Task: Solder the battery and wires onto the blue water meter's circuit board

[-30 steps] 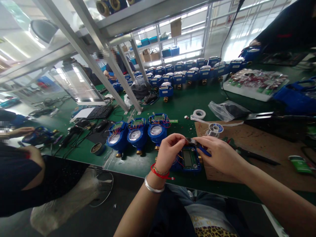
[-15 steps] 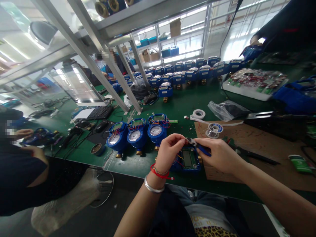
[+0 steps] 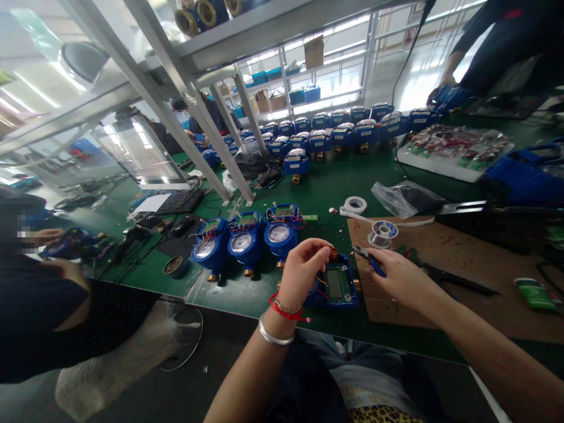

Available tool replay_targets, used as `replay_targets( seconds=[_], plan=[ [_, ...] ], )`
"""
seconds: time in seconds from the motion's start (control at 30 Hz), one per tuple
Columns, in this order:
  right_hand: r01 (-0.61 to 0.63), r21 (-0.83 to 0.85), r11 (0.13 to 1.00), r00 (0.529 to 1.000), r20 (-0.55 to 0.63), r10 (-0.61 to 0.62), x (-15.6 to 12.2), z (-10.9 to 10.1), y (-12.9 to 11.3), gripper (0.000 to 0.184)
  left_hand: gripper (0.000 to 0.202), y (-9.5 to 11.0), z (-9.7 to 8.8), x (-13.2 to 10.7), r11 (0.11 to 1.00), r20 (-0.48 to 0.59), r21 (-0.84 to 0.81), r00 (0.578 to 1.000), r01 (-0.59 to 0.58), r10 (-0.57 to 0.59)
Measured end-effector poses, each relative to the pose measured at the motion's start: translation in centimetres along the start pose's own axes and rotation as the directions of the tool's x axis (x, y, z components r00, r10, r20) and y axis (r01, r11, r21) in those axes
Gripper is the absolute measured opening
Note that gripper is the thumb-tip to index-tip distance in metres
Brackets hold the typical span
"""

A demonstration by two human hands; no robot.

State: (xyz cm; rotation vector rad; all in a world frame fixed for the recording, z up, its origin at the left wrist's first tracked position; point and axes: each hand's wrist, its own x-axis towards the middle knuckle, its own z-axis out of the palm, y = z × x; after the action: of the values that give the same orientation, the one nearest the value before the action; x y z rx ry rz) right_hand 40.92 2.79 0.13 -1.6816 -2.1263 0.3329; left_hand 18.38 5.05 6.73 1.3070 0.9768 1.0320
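My left hand (image 3: pixel 302 271) pinches a thin wire coming up from the open blue water meter (image 3: pixel 337 286) that lies on the green table's near edge. My right hand (image 3: pixel 394 276) holds small blue-handled cutters (image 3: pixel 369 260) just right of the meter, over the brown board (image 3: pixel 458 276). The cutter tip points left toward my left fingers, a short gap away. Three more blue water meters (image 3: pixel 244 238) with red and blue wires stand in a row to the left.
A solder spool (image 3: pixel 382 231), a tape roll (image 3: pixel 355 204) and a plastic bag (image 3: pixel 403 197) lie behind the board. Rows of blue meters (image 3: pixel 335 132) fill the back. A tray of circuit parts (image 3: pixel 453 150) sits far right. Other people work at left and far right.
My right hand with the cutters has drawn away to the right from my left fingers; before, the two hands met over the meter.
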Motion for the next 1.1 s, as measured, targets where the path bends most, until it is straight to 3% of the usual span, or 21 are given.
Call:
replay_targets(
  seconds=[0.2, 0.5, 0.67, 0.8, 0.93, 1.1],
  plan=[
    [-0.034, -0.228, 0.973, 0.999, 0.022, 0.040, -1.8, 2.1, 0.9, 0.045, 0.020, -0.3, 0.0, 0.1, 0.999, 0.008, -0.035, 1.000, -0.018, 0.018],
    [0.004, -0.307, 0.952, 0.997, -0.071, -0.027, -2.9, 3.2, 1.4, 0.041, 0.016, 0.0, 0.2, 0.1, 0.998, -0.057, -0.033, 0.997, -0.056, 0.054],
    [0.055, -0.220, 0.974, 0.991, -0.107, -0.080, -2.7, 1.9, 0.6, 0.036, 0.012, 0.8, 0.2, -0.9, 0.993, -0.095, 0.077, 0.990, -0.093, 0.100],
    [0.055, -0.062, 0.997, 0.977, -0.204, -0.066, -2.4, -1.1, -2.6, 0.029, 0.011, 1.4, -0.2, -2.3, 0.962, -0.072, 0.254, 0.990, -0.103, 0.125],
    [0.270, 0.203, 0.941, 0.929, -0.312, -0.199, -1.9, -3.7, -6.7, 0.029, 0.009, 2.2, -0.6, -3.4, 0.870, 0.071, 0.444, 0.976, -0.216, 0.207],
    [0.508, 0.329, 0.796, 0.843, -0.380, -0.380, -0.6, -4.5, -9.2, 0.012, 0.009, 3.0, -0.8, -4.1, 0.800, 0.189, 0.517, 0.952, -0.304, 0.239]
  ],
)
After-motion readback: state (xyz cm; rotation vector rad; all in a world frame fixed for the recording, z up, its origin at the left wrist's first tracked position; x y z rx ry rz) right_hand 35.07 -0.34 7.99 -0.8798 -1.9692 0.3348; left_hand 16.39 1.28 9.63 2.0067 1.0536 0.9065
